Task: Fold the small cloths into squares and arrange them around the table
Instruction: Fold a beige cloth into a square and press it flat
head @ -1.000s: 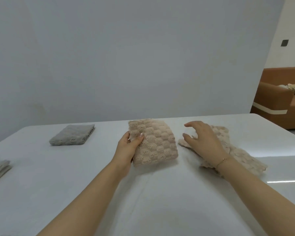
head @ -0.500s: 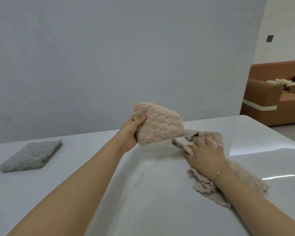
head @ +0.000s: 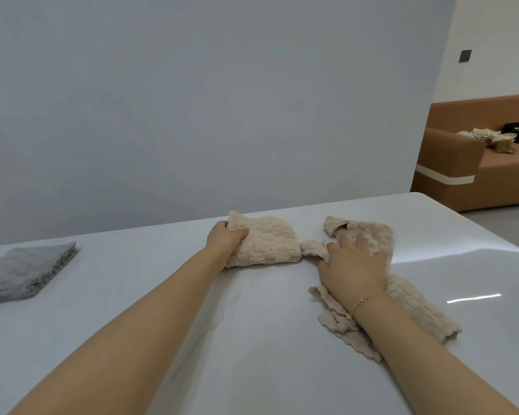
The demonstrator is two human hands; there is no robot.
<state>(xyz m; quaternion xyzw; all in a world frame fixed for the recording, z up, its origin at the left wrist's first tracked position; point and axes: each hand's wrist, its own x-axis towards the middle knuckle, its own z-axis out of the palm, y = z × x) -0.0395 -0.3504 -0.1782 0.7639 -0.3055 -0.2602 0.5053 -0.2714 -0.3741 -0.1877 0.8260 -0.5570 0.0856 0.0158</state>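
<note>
While the folded beige fluffy cloth [head: 264, 245] is gripped by the left hand [head: 225, 241] near the white table's [head: 132, 310] far edge, the rumpled beige cloth [head: 408, 307] beside it is pressed flat by the right hand's [head: 352, 265] spread fingers [head: 363, 242]. A folded grey cloth [head: 27, 271] is laid by the left edge.

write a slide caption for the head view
Left hand grips a folded beige cloth on the white table; right hand rests on an unfolded one.
</note>
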